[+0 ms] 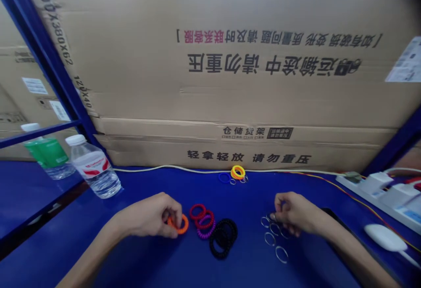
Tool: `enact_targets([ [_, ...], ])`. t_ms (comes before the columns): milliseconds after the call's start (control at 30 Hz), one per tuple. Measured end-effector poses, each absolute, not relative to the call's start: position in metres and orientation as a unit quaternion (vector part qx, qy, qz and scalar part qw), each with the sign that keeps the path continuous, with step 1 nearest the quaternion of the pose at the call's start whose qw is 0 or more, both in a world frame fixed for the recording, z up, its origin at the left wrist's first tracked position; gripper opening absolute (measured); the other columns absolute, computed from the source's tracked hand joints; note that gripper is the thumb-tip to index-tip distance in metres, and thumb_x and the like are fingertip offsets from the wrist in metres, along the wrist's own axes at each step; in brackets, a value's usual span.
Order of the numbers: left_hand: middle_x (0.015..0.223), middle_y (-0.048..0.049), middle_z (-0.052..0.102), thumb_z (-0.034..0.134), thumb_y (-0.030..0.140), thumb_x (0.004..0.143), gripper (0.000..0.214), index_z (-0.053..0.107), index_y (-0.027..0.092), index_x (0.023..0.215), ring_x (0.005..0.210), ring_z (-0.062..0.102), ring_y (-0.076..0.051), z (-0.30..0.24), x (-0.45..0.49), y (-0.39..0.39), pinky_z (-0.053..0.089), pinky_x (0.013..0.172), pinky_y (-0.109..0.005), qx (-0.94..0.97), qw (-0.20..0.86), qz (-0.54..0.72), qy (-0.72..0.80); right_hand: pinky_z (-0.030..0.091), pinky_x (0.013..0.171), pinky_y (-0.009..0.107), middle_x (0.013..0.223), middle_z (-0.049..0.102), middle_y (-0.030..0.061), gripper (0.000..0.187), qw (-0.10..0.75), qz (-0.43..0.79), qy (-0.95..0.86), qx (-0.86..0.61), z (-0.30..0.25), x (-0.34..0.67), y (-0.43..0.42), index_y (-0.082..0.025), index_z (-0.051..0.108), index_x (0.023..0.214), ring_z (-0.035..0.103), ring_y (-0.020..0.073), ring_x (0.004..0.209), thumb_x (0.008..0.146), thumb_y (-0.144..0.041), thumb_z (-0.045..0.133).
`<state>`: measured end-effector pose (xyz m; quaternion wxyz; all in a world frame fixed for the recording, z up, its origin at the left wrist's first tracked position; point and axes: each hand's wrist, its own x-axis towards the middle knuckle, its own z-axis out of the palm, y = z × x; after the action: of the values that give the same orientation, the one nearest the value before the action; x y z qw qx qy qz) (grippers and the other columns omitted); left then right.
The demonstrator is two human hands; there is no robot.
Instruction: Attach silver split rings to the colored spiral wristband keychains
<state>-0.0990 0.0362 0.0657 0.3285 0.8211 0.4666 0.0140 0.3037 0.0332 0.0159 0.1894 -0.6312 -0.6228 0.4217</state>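
My left hand [167, 218] is closed on an orange spiral coil band [183, 226], pinched between thumb and fingers low over the blue tabletop. Just right of it lie two red coil bands [206, 220], a purple coil band [207, 233] and some black coil bands [217, 253], partly overlapping. Over on the right, my right hand [292, 213] is closed, its thumb and fingertips together at a thin metal split ring [273, 218]. Several more metal split rings [282, 254] lie loose beside and below those fingertips; the hand partly covers some of them.
Near the back are yellow coil bands [237, 172] and a blue coil band [224, 177] with metal rings. Water bottles [95, 169] stand at left by the blue rack post. A power strip [378, 191] and a white device [384, 237] occupy the right. Cardboard boxes [230, 104] wall the back.
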Motion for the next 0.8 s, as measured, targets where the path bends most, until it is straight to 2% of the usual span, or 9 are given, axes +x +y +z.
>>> enact_targets([
  [100,0.062,0.0041,0.061,0.073,0.037,0.071,0.02,0.075,0.021,0.083,0.055,0.048,-0.01,0.068,-0.087,0.027,0.031,0.049,-0.018,0.835,0.319,0.001,0.449,0.04,0.037,0.021,0.044,0.057,-0.0049,0.018,0.199,0.346,-0.648,-0.649,0.014,0.304,0.037,-0.023,0.046,0.066,0.056,0.0138,0.037,0.074,-0.029,0.061],
  [200,0.065,0.0032,0.064,0.066,0.039,0.079,0.021,0.075,0.022,0.085,0.057,0.049,-0.011,0.072,-0.078,0.023,0.032,0.051,-0.018,0.849,0.292,0.031,0.439,0.043,0.043,0.023,0.049,0.061,-0.0016,0.009,0.203,0.249,-0.673,-0.666,0.011,0.303,0.042,-0.021,0.056,0.069,0.061,0.0162,0.044,0.077,-0.026,0.057],
  [333,0.07,0.0012,0.067,0.06,0.041,0.086,0.025,0.074,0.021,0.089,0.06,0.053,-0.012,0.071,-0.07,0.025,0.034,0.056,-0.019,0.865,0.248,0.079,0.43,0.045,0.058,0.027,0.067,0.071,0.0047,0.016,0.18,0.171,-0.691,-0.679,0.007,0.306,0.047,-0.02,0.071,0.076,0.068,0.0221,0.066,0.077,-0.019,0.055],
  [433,0.068,0.001,0.068,0.055,0.037,0.09,0.024,0.073,0.02,0.088,0.058,0.055,-0.011,0.066,-0.061,0.029,0.035,0.056,-0.02,0.879,0.227,0.094,0.409,0.043,0.065,0.029,0.076,0.073,0.007,0.022,0.139,0.131,-0.689,-0.699,0.005,0.312,0.048,-0.02,0.074,0.076,0.068,0.0253,0.079,0.072,-0.009,0.056],
  [633,0.082,-0.0009,0.074,0.059,0.028,0.088,0.016,0.074,0.023,0.091,0.074,0.067,-0.016,0.062,-0.023,0.059,0.043,0.072,-0.022,0.922,0.154,0.088,0.345,0.035,0.055,0.026,0.068,0.067,0.0041,0.029,0.078,0.117,-0.706,-0.695,0.009,0.316,0.038,-0.019,0.069,0.086,0.063,0.0201,0.064,0.068,-0.001,0.055],
  [800,0.092,-0.0047,0.074,0.056,0.029,0.09,0.025,0.069,0.023,0.11,0.086,0.068,-0.021,0.055,0.028,0.11,0.046,0.077,-0.028,0.916,0.119,0.091,0.371,0.032,0.054,0.025,0.069,0.066,0.0031,0.027,0.063,0.116,-0.726,-0.674,0.011,0.311,0.03,-0.02,0.066,0.078,0.061,0.0187,0.063,0.067,0.001,0.054],
])
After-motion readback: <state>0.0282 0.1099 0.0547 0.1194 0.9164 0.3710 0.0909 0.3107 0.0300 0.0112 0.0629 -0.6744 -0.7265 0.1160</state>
